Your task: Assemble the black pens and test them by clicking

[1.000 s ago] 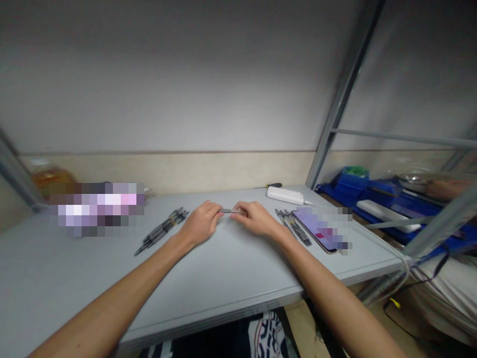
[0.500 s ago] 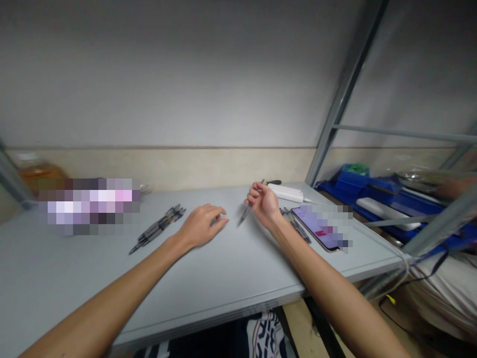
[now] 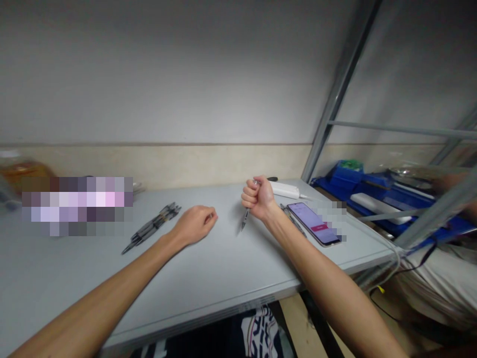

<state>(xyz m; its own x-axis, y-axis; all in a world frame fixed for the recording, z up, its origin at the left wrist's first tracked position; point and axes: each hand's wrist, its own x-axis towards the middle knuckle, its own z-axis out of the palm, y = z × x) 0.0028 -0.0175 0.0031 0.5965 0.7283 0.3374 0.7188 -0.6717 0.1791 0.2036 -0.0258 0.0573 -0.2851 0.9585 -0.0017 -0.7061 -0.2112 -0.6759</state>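
My right hand (image 3: 258, 197) is wrapped round a pen (image 3: 245, 220), held above the table with its pointed tip down and its upper end at my thumb. Resting on the tabletop, my left hand (image 3: 197, 223) has its fingers curled in towards the thumb, and nothing shows in it. Just left of it lies a bunch of several grey and black pens (image 3: 151, 228), side by side at a slant. More pens (image 3: 294, 220) lie beyond my right wrist, partly hidden by it.
A phone (image 3: 313, 223) with a lit screen lies right of the pens. Behind it are a white bar-shaped device (image 3: 285, 190) and its cable. A metal post (image 3: 331, 99) rises at the table's right end. Blue trays (image 3: 346, 179) and a blurred person are beyond. A bottle (image 3: 24, 171) stands left.
My left hand's fingers have curled in from a spread pose. My right hand has closed more fully round the pen, which now points more steeply down. The whole view has shifted slightly.
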